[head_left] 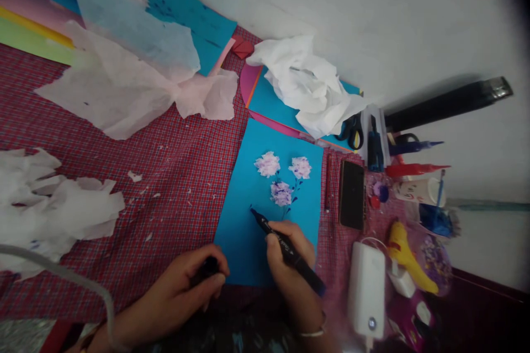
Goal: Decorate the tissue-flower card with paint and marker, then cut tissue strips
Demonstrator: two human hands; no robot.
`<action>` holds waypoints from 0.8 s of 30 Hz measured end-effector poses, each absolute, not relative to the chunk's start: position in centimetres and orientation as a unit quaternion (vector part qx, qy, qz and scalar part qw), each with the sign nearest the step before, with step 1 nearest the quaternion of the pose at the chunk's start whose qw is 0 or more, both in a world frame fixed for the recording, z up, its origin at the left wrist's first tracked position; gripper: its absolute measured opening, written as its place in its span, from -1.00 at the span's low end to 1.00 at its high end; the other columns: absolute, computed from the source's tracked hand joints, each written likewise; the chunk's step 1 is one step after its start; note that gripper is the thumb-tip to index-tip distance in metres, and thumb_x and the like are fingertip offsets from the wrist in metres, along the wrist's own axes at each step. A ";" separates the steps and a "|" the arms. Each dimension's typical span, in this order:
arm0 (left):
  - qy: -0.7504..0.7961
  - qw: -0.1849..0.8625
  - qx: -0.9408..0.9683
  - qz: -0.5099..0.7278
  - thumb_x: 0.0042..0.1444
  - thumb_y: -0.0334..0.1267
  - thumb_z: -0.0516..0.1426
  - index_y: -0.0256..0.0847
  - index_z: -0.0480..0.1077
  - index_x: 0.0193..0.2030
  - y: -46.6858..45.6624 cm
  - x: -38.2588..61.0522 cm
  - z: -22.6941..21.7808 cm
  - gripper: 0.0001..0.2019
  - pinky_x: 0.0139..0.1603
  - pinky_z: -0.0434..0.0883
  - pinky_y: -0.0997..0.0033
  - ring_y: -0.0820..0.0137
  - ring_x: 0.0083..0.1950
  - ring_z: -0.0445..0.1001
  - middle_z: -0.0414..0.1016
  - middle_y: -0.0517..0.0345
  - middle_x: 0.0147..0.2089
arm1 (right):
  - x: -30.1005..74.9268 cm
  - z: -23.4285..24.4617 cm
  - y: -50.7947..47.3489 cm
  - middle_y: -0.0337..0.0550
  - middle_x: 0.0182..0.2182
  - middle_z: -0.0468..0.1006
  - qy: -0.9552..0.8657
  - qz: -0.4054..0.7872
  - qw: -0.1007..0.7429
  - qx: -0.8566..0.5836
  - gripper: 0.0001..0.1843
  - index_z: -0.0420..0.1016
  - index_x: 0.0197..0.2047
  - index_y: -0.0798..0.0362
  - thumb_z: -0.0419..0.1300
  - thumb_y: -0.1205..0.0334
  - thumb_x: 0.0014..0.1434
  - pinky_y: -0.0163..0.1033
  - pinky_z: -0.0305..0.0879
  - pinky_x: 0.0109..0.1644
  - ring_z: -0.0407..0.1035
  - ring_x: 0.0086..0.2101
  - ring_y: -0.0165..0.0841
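Observation:
My right hand [290, 265] grips a black marker pen [285, 245], its tip on or just over a sheet of blue paper [236, 242]. A small dark mark shows at that tip. Three pale pink-and-purple tissue flowers [281, 193] sit on the sheet, with dark painted stems and leaves around them. At the sheet's lower left edge, my left hand [190, 281] is curled round a black marker cap [210, 266], partly hidden by the fingers.
White tissue lies crumpled at the left [62, 204] and the back [306, 77]. On the right are a phone [351, 194], a white power bank [367, 289], a yellow glue gun [408, 256], scissors [354, 132] and a paper cup [416, 191]. A grey cable [62, 270] crosses the lower left.

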State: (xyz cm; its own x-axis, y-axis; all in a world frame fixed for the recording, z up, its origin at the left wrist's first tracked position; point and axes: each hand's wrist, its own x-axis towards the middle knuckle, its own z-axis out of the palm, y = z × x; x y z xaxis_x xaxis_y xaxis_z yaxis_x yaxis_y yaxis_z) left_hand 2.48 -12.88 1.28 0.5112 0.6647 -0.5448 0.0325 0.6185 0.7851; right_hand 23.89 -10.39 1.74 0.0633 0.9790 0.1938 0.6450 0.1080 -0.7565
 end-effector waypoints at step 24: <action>0.429 0.756 0.425 0.253 0.37 -0.15 0.06 -0.08 0.43 -0.15 -12.8 2.3 0.8 -0.84 0.26 0.33 0.30 0.30 0.19 0.44 0.53 0.15 -0.06 | 24.0 1.7 -10.5 -0.23 -0.41 0.58 -0.627 0.235 0.380 -0.638 -0.90 0.52 -0.24 -0.03 0.19 0.32 0.17 -0.29 0.41 -0.44 0.47 -0.47 -0.37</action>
State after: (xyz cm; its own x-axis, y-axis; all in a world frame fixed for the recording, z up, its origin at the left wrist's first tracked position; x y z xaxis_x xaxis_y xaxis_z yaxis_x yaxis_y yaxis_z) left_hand 2.32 -12.75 0.76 0.5040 0.7471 -0.4333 -0.0186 0.5110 0.8594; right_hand 24.05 -10.54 1.75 0.1025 0.9787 0.1778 0.6215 0.0766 -0.7797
